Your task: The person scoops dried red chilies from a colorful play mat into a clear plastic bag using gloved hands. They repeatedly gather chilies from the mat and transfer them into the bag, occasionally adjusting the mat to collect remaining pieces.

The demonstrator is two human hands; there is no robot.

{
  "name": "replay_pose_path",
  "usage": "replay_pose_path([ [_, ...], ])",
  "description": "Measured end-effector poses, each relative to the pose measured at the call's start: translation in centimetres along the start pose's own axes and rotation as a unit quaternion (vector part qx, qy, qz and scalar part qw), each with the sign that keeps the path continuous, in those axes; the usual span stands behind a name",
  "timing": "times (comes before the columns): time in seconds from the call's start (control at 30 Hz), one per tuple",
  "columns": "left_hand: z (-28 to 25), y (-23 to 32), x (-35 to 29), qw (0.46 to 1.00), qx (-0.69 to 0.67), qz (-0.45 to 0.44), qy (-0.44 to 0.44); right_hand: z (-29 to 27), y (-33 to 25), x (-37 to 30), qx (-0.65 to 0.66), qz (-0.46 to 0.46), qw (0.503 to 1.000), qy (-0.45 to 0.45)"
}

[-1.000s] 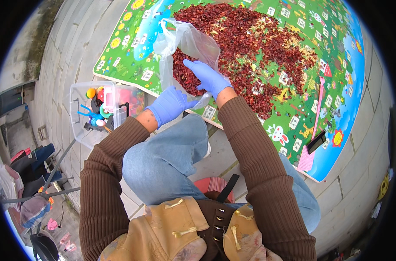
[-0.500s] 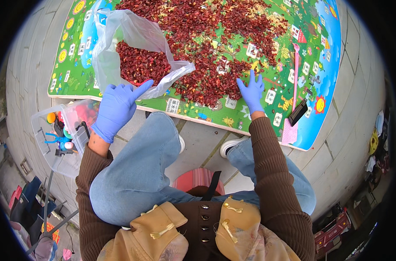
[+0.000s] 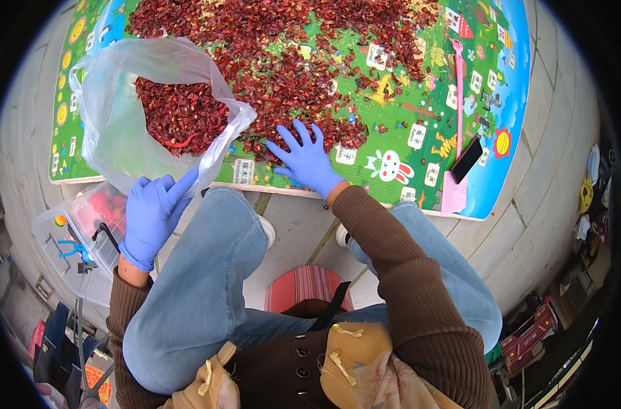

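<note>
Left grip clamped on near edge of plastic bag; right grip spread, red flakes at fingertips.

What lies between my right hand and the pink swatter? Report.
Green mat printed with a white rabbit, some red flakes by the right hand; the head view shows it.

Pinched at the near rim by the left hand: pale bag, mouth wide, red flakes visible within. Center: right hand spread over the near edge of more flakes on a patterned mat. Right: pink swatter, partly under a black slab. Left: clear box beside the mat.
</note>
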State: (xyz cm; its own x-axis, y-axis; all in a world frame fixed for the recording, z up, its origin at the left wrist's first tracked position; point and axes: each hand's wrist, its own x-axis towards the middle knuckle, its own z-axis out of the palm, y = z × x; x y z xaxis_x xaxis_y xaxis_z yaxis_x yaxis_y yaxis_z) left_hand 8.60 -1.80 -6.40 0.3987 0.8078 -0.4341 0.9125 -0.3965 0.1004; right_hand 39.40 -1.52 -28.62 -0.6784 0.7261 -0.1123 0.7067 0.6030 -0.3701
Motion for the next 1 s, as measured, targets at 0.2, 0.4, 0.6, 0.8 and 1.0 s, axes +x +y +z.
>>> replay_pose_path([
  [0.2,0.1,-0.3,-0.3,0.996,0.017,0.037,0.080,-0.4,4.3,0.2,0.012,-0.001,1.000,-0.013],
  [0.4,-0.4,0.4,0.1,0.997,-0.025,0.036,0.068,-2.5,7.1,1.9,0.319,0.209,0.912,0.152],
  [0.6,0.6,1.1,0.2,0.997,0.037,0.071,-0.011,-4.0,11.0,0.9,0.911,0.239,0.319,0.109],
  [0.8,1.0,1.1,0.1,0.996,0.042,0.078,0.013,-4.4,9.4,0.8,0.946,0.187,0.201,0.172],
  [1.0,1.0,1.1,0.0,0.996,0.044,0.078,0.013,-5.3,9.2,1.2,0.924,0.242,0.205,0.216],
])
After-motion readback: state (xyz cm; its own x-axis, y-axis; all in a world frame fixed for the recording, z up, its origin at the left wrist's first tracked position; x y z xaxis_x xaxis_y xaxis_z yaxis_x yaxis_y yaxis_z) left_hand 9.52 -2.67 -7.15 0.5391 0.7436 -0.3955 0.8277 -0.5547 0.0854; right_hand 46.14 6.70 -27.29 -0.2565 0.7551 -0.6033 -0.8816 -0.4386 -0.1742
